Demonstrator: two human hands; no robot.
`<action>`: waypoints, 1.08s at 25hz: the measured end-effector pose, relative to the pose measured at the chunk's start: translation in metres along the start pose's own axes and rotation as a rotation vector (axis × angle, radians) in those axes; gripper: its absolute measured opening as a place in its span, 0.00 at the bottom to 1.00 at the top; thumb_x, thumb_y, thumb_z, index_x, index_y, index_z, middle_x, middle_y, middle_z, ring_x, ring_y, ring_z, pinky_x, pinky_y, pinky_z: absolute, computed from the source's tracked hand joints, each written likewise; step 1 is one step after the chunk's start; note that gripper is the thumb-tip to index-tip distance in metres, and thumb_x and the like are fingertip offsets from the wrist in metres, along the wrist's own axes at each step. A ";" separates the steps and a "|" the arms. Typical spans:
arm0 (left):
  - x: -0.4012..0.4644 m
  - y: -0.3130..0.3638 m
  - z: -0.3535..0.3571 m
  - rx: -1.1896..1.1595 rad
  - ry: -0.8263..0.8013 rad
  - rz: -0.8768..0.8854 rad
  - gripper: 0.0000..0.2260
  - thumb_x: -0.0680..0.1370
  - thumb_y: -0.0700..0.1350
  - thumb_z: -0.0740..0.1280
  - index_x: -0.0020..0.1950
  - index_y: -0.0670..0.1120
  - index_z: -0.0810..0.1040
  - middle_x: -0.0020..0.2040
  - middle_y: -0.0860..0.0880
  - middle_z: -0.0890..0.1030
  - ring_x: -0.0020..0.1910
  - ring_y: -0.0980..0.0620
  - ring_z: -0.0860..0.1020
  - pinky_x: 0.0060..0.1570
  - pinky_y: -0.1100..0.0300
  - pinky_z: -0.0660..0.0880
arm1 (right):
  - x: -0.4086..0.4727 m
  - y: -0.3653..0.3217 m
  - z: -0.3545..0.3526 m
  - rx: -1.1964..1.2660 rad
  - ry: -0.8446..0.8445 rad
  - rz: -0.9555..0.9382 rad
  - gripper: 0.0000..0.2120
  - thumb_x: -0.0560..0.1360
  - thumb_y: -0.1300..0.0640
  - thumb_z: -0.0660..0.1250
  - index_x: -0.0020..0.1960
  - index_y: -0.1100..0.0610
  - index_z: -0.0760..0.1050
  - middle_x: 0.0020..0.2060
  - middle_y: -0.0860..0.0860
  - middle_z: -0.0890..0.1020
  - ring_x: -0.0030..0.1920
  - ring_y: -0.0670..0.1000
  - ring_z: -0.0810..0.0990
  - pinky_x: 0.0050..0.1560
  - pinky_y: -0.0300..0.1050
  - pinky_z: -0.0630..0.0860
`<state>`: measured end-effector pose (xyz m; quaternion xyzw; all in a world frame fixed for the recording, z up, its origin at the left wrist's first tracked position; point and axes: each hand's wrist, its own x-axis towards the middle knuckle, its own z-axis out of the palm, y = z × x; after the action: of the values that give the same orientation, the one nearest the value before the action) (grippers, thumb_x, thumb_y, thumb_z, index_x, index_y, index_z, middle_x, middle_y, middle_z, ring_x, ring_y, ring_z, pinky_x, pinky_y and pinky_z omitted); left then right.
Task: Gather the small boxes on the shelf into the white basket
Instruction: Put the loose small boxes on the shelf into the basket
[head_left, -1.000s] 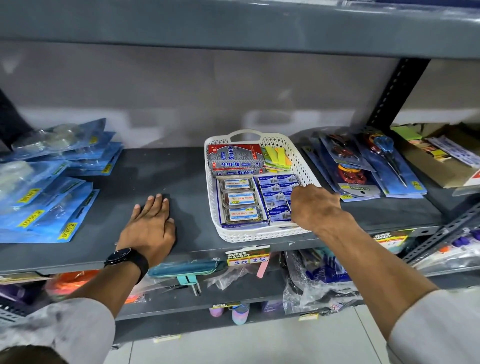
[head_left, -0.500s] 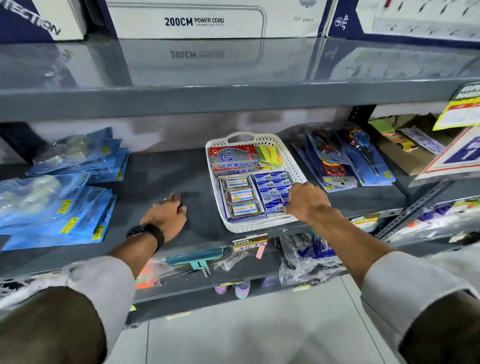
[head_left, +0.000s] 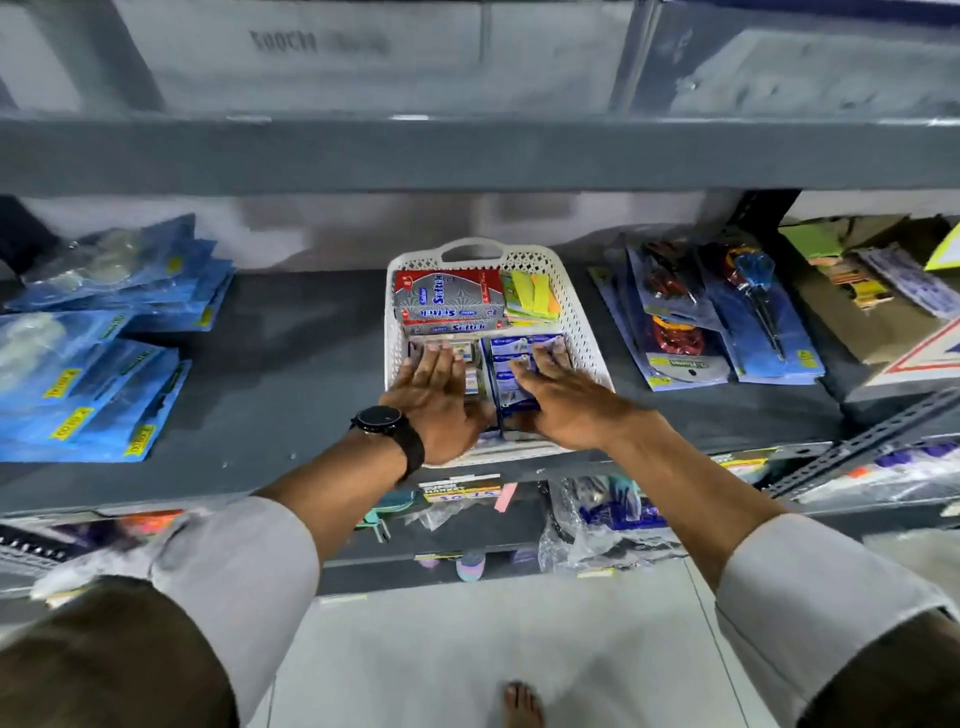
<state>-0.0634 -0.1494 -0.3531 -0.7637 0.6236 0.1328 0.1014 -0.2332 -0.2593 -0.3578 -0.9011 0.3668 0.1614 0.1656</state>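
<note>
A person's left hand (head_left: 436, 400) and right hand (head_left: 563, 402) lie flat, fingers (head_left: 441, 364) spread and gripping nothing, on the small boxes (head_left: 511, 353) packed into the near half of the white basket (head_left: 584, 332) on the grey shelf (head_left: 291, 358). The boxes sit directly beneath both palms, in two columns running front to back along the basket's long axis, one hand on each, neither nearer. Two red-and-silver cartons (head_left: 449, 301) and one wad of sticky notes (head_left: 532, 299) fill the far half; the covered boxes cannot be counted.

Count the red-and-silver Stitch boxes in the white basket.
2: one red-and-silver box at the basket's back left, a second box just in front. More may lie hidden beneath.
</note>
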 end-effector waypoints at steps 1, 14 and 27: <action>0.005 0.000 0.002 0.003 -0.041 -0.016 0.37 0.80 0.65 0.42 0.81 0.42 0.41 0.83 0.42 0.40 0.82 0.44 0.39 0.80 0.44 0.42 | 0.002 0.001 0.002 -0.009 -0.037 -0.003 0.36 0.80 0.52 0.56 0.83 0.47 0.41 0.82 0.53 0.35 0.81 0.58 0.36 0.80 0.61 0.44; 0.026 0.002 -0.011 -0.077 -0.019 -0.089 0.32 0.83 0.59 0.45 0.81 0.43 0.41 0.83 0.43 0.40 0.81 0.44 0.39 0.80 0.43 0.44 | 0.028 0.007 -0.012 -0.008 0.015 -0.057 0.35 0.83 0.46 0.55 0.82 0.47 0.38 0.81 0.54 0.34 0.81 0.60 0.35 0.80 0.61 0.39; 0.020 0.012 -0.001 -0.124 -0.152 -0.161 0.35 0.82 0.60 0.48 0.81 0.44 0.38 0.82 0.44 0.36 0.81 0.43 0.36 0.80 0.44 0.42 | 0.012 -0.002 -0.010 0.020 -0.123 0.021 0.39 0.79 0.64 0.52 0.82 0.48 0.35 0.80 0.53 0.30 0.79 0.60 0.30 0.77 0.59 0.33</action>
<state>-0.0719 -0.1704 -0.3590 -0.8038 0.5413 0.2200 0.1116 -0.2217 -0.2690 -0.3532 -0.8838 0.3670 0.2146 0.1952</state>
